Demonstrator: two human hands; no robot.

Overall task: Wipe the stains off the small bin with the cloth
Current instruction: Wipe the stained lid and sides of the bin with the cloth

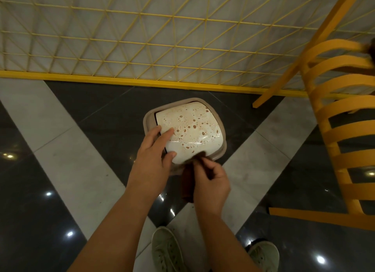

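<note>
A small bin (149, 117) with a beige rim stands on the floor below me. Its white swing lid (190, 117) is speckled with brown stains. My left hand (151, 156) rests on the lid's left side, fingers spread on its edge and thumb at the near corner. My right hand (211, 182) is closed on a dark brown cloth (187, 182). The cloth's top touches the lid's near edge, and the rest hangs down in front of the bin.
A yellow wire-grid fence (142, 48) runs behind the bin. A yellow slatted chair (336, 129) stands to the right, one leg (263, 100) near the bin. The floor has dark glossy and pale tiles. My two shoes (166, 249) are at the bottom.
</note>
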